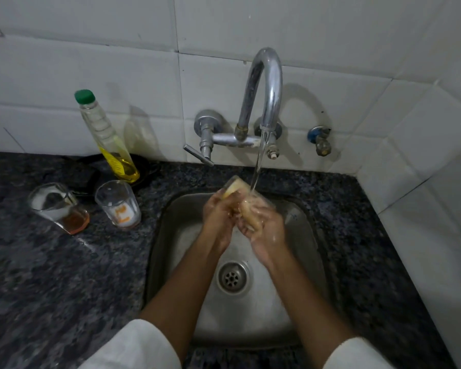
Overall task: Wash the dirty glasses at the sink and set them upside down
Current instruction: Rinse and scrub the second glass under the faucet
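Both hands hold one clear glass over the steel sink, right under the running water from the tap. The glass lies on its side; its pale yellowish end sticks out above my left hand. My right hand wraps the other end, wet, with its fingers partly seen through the glass. Two more glasses stand upright on the counter to the left. One glass has amber liquid at the bottom. The other glass has white and orange residue.
A tall bottle with a green cap and yellow liquid stands behind the two glasses, on a dark round object. Dark speckled counter surrounds the sink. The tap lever juts out left of the spout. White tiled walls close in behind and right.
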The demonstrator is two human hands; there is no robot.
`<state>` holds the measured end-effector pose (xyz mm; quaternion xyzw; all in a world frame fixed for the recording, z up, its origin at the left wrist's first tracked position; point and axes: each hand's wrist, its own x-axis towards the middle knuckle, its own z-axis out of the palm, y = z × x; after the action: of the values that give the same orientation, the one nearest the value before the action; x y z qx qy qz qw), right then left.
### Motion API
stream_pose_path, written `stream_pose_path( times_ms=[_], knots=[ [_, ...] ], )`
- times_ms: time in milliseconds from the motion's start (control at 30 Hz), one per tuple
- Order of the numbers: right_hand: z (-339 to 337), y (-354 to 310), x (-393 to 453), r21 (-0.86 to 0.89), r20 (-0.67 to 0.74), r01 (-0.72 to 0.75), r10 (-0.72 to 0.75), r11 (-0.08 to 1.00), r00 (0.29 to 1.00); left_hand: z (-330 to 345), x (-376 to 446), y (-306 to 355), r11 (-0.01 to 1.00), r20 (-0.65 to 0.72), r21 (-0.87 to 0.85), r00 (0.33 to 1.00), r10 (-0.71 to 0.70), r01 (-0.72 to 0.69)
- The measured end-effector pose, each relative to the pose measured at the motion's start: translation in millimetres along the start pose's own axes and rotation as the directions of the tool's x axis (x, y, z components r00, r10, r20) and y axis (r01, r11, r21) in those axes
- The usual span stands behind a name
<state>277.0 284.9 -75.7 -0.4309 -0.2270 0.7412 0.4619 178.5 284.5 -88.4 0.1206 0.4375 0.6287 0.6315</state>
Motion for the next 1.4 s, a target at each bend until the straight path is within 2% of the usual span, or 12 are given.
stream_pose_path(
  times_ms=[133,267,400,533,700,833,967,1000,1133,1267,1300,1400],
  knots=[
    [-2.4,25.4,-7.7,0.398,-0.118,-0.044,0.099,0.916,0.988,8.5,-1.6,1.1,0.606,0.161,0.66,0.871,0.464,-0.445],
    [1.6,33.0,3.0,0.436,-0.168,-0.114,0.205,0.893,0.964,2.0,-7.4,-7.0,0.197,0.485,0.708,0.67,0.562,-0.678],
    [-2.3,22.2,3.4,0.188,-0.24,-0.126,0.17,0.974,0.956,-1.2,-6.0,1.6,0.432,0.266,0.707,0.776,0.572,-0.56],
    [-10.2,12.6,-5.2,-0.156,-0.073,0.151,-0.164,0.976,0.984,0.6,4.2,6.5,0.94,-0.067,0.332,0.992,0.103,-0.075],
    [-12.8,8.0,8.9,-0.901,0.4,0.434,-0.339,0.025,0.851,-4.2,1.8,-7.2,0.976,0.259,-0.129,0.956,-0.14,0.177],
    [-9.2,-10.8,4.8,-0.824,0.423,0.506,-0.318,0.254,0.848,-8.2,11.2,-13.9,0.994,0.169,-0.056,0.982,-0.088,0.099],
    [-26.8,-35.0,1.6,-0.601,0.513,0.445,0.106,-0.664,0.852,-4.8,13.8,-0.1,0.946,0.016,0.206,0.965,-0.26,0.251],
    [-21.3,-32.5,1.7,-0.63,0.504,0.41,0.054,-0.659,0.862,-2.5,13.7,0.0,0.947,0.022,0.206,0.967,-0.255,0.246],
    [22.3,-21.9,-5.4,-0.897,0.285,0.371,-0.326,0.242,0.901,5.3,10.7,-6.8,0.987,0.165,-0.021,0.974,-0.154,0.16],
    [-5.2,-28.6,3.6,-0.632,0.471,0.396,0.075,-0.666,0.879,1.4,19.9,13.2,0.967,0.122,0.108,0.962,-0.244,0.231],
    [-7.9,-25.8,9.6,-0.636,0.444,0.34,0.032,-0.693,0.895,0.0,19.3,13.2,0.96,0.133,0.139,0.956,-0.26,0.242],
    [19.5,-20.4,9.2,-0.914,0.404,0.379,-0.238,-0.146,0.883,-9.4,19.5,-0.9,0.979,0.184,-0.053,0.965,-0.186,0.199]
  ],
)
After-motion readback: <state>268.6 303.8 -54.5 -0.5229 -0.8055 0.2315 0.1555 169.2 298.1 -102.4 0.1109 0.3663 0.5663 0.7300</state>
